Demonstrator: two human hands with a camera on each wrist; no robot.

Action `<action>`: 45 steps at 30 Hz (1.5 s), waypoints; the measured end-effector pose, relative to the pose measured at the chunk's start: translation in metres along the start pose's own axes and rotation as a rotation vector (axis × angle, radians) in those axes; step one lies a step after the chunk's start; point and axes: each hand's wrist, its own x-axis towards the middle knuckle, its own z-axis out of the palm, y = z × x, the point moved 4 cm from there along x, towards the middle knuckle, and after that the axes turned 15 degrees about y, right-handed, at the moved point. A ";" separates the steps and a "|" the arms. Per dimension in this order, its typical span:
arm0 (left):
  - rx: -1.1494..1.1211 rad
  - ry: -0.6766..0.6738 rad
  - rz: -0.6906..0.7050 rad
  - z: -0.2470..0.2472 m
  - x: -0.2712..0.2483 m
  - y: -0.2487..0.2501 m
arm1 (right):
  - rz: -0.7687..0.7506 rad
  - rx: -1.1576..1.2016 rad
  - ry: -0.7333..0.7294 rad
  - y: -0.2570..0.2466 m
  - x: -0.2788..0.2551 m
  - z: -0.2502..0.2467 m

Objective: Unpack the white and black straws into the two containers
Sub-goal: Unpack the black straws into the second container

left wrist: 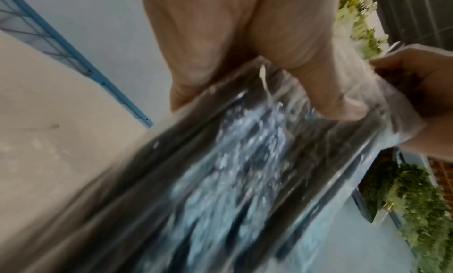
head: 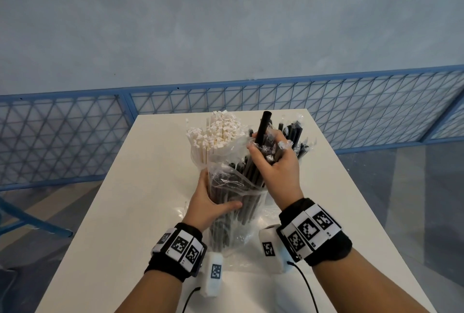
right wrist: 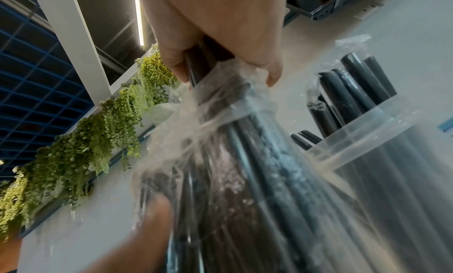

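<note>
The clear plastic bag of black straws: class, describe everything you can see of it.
The clear plastic bag is thin, crinkled and glossy, packed with long black straws. It stands roughly upright above the white table, its mouth open at the top. The left hand grips its lower body; the right hand holds straws at the opening, one sticking up above the rest. White straws stand just behind it.
</note>
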 end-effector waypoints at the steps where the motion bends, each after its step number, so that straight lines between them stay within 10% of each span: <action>1: 0.012 -0.006 0.020 -0.002 -0.001 0.009 | 0.011 0.019 -0.009 -0.001 0.000 -0.001; 10: 0.272 0.263 0.543 -0.006 0.016 0.105 | -0.003 -0.027 0.024 0.007 -0.004 0.006; 32: 0.117 0.331 0.296 -0.017 0.043 0.076 | 0.009 0.110 0.136 -0.001 -0.011 -0.010; 45: -0.347 -0.157 0.060 -0.002 0.025 0.059 | 0.137 0.162 0.093 0.000 -0.001 -0.005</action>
